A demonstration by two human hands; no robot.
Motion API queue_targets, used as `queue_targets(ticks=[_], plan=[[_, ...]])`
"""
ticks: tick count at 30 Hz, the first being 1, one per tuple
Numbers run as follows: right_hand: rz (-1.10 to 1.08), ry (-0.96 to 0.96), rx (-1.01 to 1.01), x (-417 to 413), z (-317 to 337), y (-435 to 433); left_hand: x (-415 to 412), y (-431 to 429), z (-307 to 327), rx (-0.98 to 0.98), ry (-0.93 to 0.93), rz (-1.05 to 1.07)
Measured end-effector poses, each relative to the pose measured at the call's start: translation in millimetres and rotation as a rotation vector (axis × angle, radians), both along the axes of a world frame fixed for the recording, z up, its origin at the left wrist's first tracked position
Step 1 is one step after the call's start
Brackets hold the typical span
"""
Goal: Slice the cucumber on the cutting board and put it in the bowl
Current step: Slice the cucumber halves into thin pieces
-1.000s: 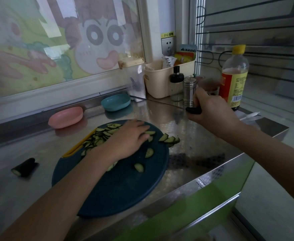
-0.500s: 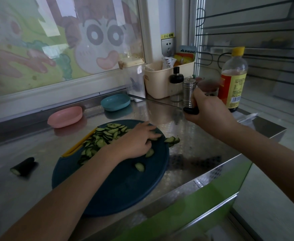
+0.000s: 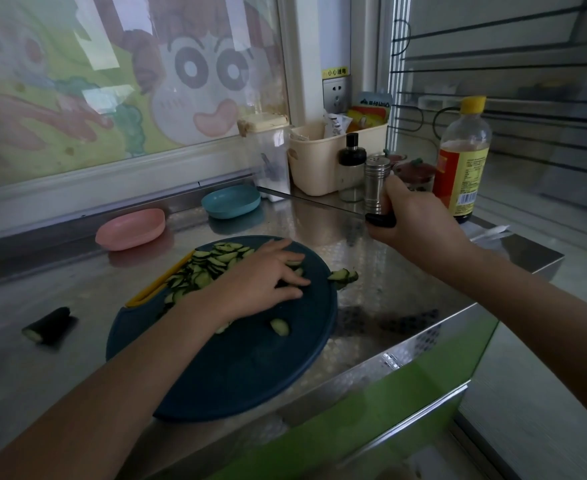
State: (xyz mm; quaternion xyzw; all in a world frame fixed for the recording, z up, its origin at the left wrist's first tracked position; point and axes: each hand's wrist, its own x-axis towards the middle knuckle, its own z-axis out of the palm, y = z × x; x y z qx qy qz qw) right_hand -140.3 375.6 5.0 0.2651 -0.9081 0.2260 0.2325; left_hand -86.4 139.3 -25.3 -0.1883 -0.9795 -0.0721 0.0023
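**Slices cut, not yet in a bowl**

Looks like the gathering stage. Heap of thin cucumber slices (image 3: 209,268) on the far left part of the round dark-blue cutting board (image 3: 236,368), against its yellow edge strip. Left hand (image 3: 261,282) laid flat on the right end of that heap, fingers straight and slightly spread, pinching nothing. Right hand (image 3: 420,223) closed round the black handle of a knife (image 3: 382,220), held up off the board at the far right, thin blade pointing left toward the teal bowl (image 3: 231,201). Pink bowl (image 3: 131,228) just left of the teal one, both at the far edge of the steel counter (image 3: 389,289), apart from the board. One loose slice (image 3: 280,326) near the board's middle. A few stray slices (image 3: 344,275) just over its right rim on the counter. Dark cucumber stub (image 3: 47,325) well off to the left.

Handling, as a guess: light, limp, wet discs, likely to cling to skin and board and to slide over one another, and easily bruised if squeezed. Best swept into one pile with a flat palm. Then scooped from beneath in cupped fingers, or carried on the flat of the blade, rather than picked up one by one. Intended bowl unclear.
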Motion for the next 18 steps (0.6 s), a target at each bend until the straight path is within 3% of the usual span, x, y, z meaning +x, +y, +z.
queue_targets(ticks=[4, 8, 10, 14, 18], plan=[[-0.014, -0.017, -0.021, 1, 2, 5, -4, -8, 2, -0.089, 0.058, 0.105], [-0.024, -0.031, -0.056, 2, 3, 7, -8, 20, 1, 0.140, 0.233, 0.216], [-0.035, -0.045, -0.069, 1, 4, 7, -14, 35, 0, 0.213, 0.193, 0.160], [-0.030, -0.045, -0.074, 1, 4, 9, -29, 51, -5, 0.167, -0.011, 0.022], [-0.038, -0.051, -0.073, 1, 3, 11, -30, 46, -12, 0.126, 0.016, -0.043]])
